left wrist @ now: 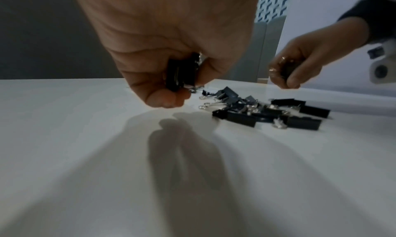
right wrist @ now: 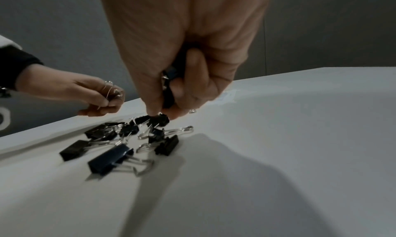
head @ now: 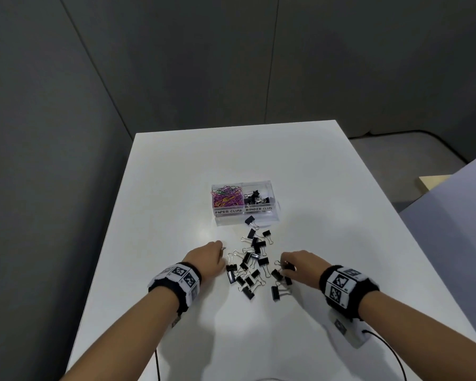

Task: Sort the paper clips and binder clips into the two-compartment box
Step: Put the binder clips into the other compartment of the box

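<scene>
A clear two-compartment box [head: 243, 215] stands mid-table, with coloured paper clips [head: 226, 197] in its left half and black binder clips [head: 256, 200] in its right half. Several loose black binder clips [head: 252, 262] lie scattered between my hands. My left hand [head: 210, 257] hovers at the pile's left edge, its fingers curled round black binder clips [left wrist: 181, 74]. My right hand [head: 297, 264] is at the pile's right edge. It grips binder clips [right wrist: 169, 88] in its curled fingers, and its fingertips touch a clip on the table [right wrist: 154, 119].
One binder clip [head: 250, 220] lies against the box's front wall. The white table [head: 176, 174] ends near the grey walls at left and back. A black cable [head: 385, 350] trails from my right wristband at the near right.
</scene>
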`<move>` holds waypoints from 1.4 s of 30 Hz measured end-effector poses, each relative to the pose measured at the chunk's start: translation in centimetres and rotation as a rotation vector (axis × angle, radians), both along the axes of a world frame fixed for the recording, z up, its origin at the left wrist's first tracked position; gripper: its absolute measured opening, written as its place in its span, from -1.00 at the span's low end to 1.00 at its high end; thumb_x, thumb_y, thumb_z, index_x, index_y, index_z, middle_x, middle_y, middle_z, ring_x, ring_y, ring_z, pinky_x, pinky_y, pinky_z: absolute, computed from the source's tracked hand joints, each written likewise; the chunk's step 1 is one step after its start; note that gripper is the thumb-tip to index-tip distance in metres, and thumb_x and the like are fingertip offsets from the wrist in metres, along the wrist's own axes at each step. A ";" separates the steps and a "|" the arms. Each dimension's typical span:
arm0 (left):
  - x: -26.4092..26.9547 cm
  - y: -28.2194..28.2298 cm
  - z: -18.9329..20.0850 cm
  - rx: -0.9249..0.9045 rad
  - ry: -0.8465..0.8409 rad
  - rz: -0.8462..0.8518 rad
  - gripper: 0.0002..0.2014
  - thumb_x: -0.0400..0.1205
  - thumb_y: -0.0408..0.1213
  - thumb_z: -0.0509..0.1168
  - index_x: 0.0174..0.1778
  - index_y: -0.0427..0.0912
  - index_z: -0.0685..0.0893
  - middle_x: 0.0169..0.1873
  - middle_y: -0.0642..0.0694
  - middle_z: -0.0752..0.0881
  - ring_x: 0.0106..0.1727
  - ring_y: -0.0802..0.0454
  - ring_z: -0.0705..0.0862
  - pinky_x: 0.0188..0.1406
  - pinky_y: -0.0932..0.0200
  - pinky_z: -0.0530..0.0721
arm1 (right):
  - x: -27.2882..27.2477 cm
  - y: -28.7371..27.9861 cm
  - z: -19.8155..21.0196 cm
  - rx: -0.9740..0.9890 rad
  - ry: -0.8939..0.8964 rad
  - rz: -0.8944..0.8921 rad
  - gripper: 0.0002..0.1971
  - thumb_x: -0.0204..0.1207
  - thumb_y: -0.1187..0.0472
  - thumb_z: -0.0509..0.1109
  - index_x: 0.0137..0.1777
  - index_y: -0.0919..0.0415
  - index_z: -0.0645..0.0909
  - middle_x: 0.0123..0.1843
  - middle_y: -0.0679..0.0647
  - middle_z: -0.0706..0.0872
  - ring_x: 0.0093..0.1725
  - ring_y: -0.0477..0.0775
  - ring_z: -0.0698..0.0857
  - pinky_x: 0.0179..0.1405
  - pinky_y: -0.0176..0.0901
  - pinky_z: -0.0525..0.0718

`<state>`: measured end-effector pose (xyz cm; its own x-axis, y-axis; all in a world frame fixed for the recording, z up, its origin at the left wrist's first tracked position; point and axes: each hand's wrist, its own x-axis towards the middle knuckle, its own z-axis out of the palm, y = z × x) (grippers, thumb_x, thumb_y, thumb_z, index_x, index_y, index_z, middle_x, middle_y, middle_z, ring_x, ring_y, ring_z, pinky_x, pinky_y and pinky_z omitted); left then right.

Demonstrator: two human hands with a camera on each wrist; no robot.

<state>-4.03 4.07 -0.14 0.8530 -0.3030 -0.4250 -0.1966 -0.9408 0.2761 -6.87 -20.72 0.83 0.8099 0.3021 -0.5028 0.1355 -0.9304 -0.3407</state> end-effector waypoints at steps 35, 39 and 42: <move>-0.4 -2.5 0.1 0.081 -0.144 -0.081 -0.68 0.76 -0.15 -0.02 0.24 -0.21 0.54 0.11 -0.19 0.68 0.08 -0.21 0.69 0.02 0.00 0.62 | 4.0 -1.4 2.5 -0.050 -0.173 -0.156 -0.71 0.62 0.11 0.24 0.30 0.15 0.50 0.21 0.17 0.71 0.12 0.19 0.69 0.02 -0.10 0.60; 1.4 -2.3 1.5 -0.069 -0.204 -0.014 -0.71 0.76 -0.15 -0.01 0.18 -0.18 0.57 0.08 -0.15 0.68 0.03 -0.15 0.68 -0.02 0.07 0.59 | 8.6 -0.7 4.8 -0.009 -0.270 -0.232 -0.72 0.63 0.12 0.24 0.29 0.17 0.51 0.16 0.18 0.72 0.07 0.18 0.70 -0.12 -0.20 0.51; 3.2 -2.1 2.4 -0.119 -0.171 -0.022 -0.75 0.73 -0.16 0.09 0.21 -0.16 0.57 0.14 -0.12 0.65 0.09 -0.11 0.66 0.03 0.13 0.57 | 12.2 0.5 5.4 -0.069 -0.305 -0.212 -0.72 0.62 0.14 0.22 0.30 0.16 0.49 0.19 0.17 0.70 0.11 0.21 0.68 -0.10 -0.14 0.51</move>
